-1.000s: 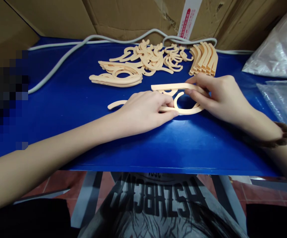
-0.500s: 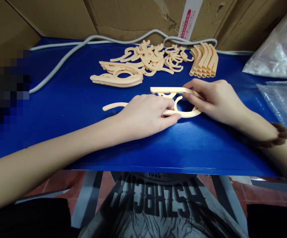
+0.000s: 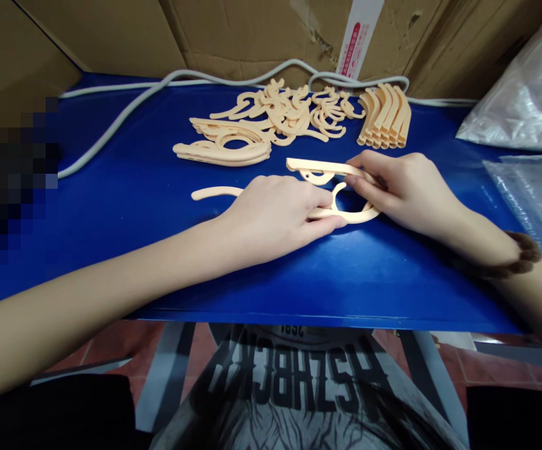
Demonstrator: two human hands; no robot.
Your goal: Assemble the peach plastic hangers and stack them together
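My left hand is closed, thumb and fingers pinching a cream plastic folding hanger just left of its curved hook. One hanger arm sticks out to the left from under that hand. My right hand grips the hanger's other arm between thumb and fingers, where it meets the curved part. This arm points left, above my left fingers, with a small holed tab on its underside. The joint between the pieces is partly hidden by my right fingers.
Behind my hands lie stacked hanger arms, a loose heap of hooks and curved pieces, and a neat stack of curved tubes. A grey cable runs along the cardboard. Plastic bags lie at right.
The free end of the arm in my right hand has tipped up slightly. The arm at left has also risen a little. Both hands keep their grip.
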